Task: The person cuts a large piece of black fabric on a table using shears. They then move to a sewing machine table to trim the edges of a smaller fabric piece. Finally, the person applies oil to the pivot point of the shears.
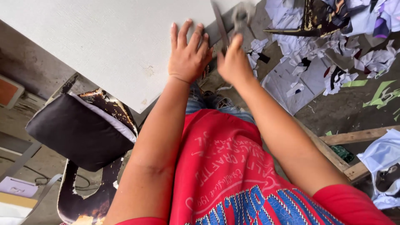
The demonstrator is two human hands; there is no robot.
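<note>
The left hand point(188, 54) lies flat on the white sheet point(104, 37), fingers spread wide and pressing near the sheet's edge. The sheet is large and covers the upper left part of the view; it reaches over the person's knees. The right hand point(234, 62) is closed around the handles of the scissors point(225, 25), just beside the left hand. The blades point away from the person along the edge of the sheet, but they are blurred, so I cannot tell if they are open. On the floor to the right lie many white fabric scraps point(300, 54). At the left stands a worn dark chair point(83, 133), near the sheet's corner.
</note>
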